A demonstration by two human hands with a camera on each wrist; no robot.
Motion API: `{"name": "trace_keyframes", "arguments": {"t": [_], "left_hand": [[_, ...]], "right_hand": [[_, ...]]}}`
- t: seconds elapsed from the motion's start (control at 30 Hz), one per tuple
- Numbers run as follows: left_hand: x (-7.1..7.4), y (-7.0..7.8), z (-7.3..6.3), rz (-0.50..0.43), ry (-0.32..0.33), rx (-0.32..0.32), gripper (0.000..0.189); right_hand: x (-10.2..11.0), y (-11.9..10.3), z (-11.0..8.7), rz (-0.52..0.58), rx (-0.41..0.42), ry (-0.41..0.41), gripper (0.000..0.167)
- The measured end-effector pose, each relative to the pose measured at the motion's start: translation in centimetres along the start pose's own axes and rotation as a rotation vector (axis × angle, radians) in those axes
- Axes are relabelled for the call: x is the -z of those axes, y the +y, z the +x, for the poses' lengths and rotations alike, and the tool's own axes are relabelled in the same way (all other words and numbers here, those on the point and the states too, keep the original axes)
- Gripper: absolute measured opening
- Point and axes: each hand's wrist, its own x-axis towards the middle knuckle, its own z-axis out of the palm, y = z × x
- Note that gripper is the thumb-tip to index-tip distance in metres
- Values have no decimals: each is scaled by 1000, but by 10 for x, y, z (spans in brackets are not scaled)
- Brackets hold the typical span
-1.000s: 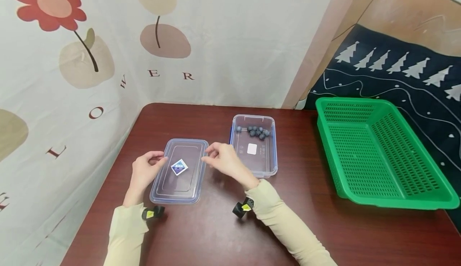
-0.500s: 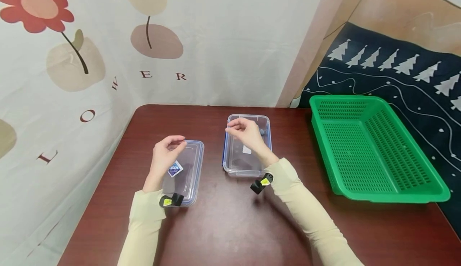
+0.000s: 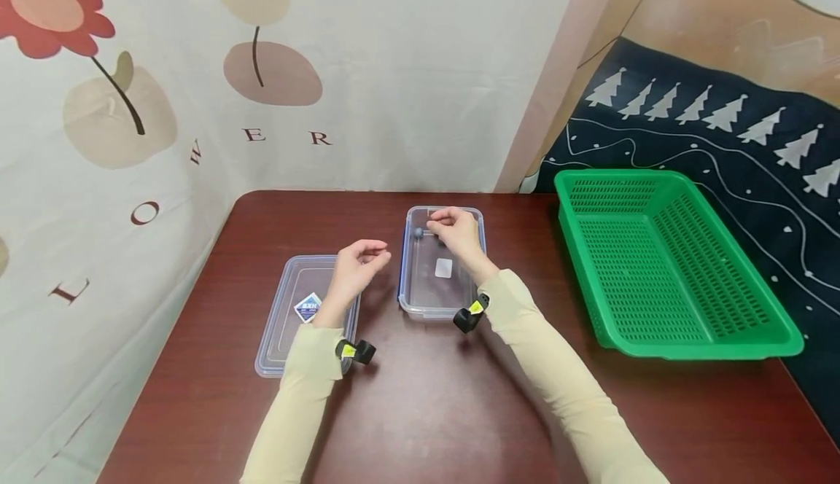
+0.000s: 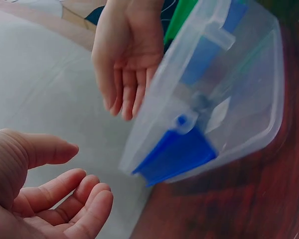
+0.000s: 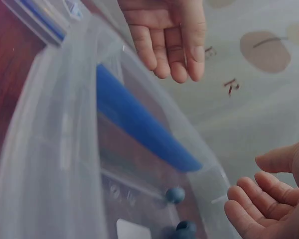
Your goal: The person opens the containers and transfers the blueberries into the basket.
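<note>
The right hand (image 3: 457, 237) is poised over the far end of the box (image 3: 425, 291), its fingers loosely bent, parted from the thumb and holding nothing. The left hand (image 3: 351, 272) hangs above the near-right part of the lid's far end, reaching toward the gap beside the box; its fingers are likewise relaxed and apart from the thumb, with nothing between them. Whether the right fingers touch the rim, I cannot tell.

The box stands uncovered on the worktop (image 3: 407, 404), with a blue clip (image 5: 139, 122) along its side and a white label (image 3: 443, 268) at its bottom. Dark blue berries (image 5: 175, 194) lie inside toward the far end (the head view shows one plainly, the right hand hiding most of that corner). The clear lid (image 3: 285, 334) lies flat just left of the box, apart from it, a blue diamond sticker (image 3: 307, 307) partly behind the left wrist. To the right, well apart, sits a green basket (image 3: 656, 287). A printed cloth (image 3: 400, 68) hangs behind.
</note>
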Motion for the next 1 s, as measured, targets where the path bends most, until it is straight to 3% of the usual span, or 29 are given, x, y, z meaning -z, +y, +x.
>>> {"name": "trace_keyframes", "arguments": {"t": [0.13, 0.4, 1.0], "left_hand": [[-14, -3, 3, -41, -8, 18, 26], [-28, -7, 4, -18, -20, 86, 28], [-33, -4, 2, -55, -24, 93, 26]], "right_hand": [[-2, 6, 5, -58, -39, 58, 11], [-4, 10, 13, -125, -130, 56, 14], [-7, 13, 24, -295, -232, 54, 12]]}}
